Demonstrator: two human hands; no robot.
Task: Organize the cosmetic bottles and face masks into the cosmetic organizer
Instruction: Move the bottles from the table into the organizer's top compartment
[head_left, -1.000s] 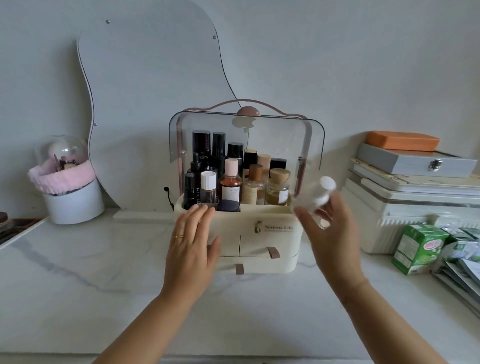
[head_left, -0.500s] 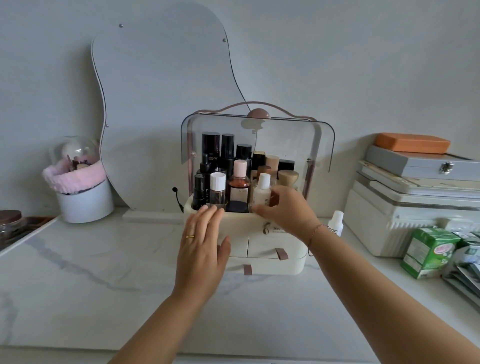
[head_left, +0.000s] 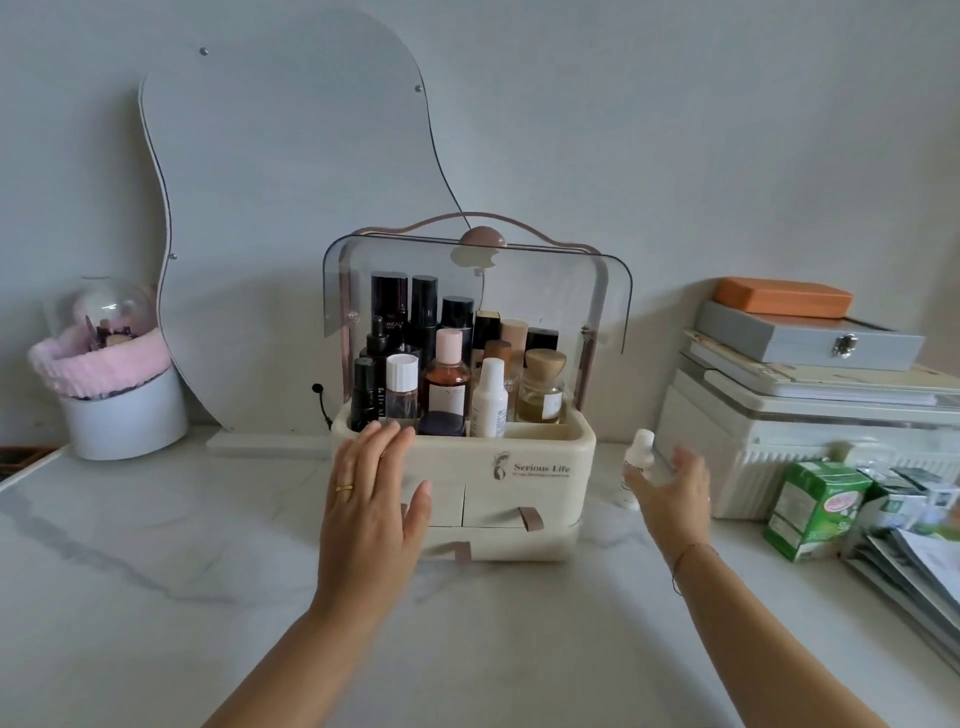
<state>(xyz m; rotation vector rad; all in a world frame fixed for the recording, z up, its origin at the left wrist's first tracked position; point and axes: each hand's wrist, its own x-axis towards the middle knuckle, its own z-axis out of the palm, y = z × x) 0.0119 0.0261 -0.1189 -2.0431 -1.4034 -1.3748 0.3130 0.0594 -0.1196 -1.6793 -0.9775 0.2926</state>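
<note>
The cream cosmetic organizer (head_left: 540, 467) stands on the marble counter, its clear lid raised. Several bottles fill its top tray, among them a white bottle (head_left: 489, 400) at the front. My left hand (head_left: 371, 499) rests flat, fingers spread, on the organizer's front left corner. My right hand (head_left: 675, 493) is open to the right of the organizer, right beside a small white-capped bottle (head_left: 639, 462) that stands on the counter; whether the fingers touch it I cannot tell. Green face mask packs (head_left: 815, 509) and flat sachets (head_left: 914, 561) lie at the far right.
A wavy mirror (head_left: 280, 218) leans on the wall behind. A white pot with a pink band (head_left: 114, 395) stands at left. Stacked boxes (head_left: 810, 395) with an orange case on top sit at right. Bare marble counter (head_left: 156, 597) lies in front.
My right hand set the white bottle into the organizer's front row, let go, and moved right to the small bottle on the counter. My left hand stayed on the organizer.
</note>
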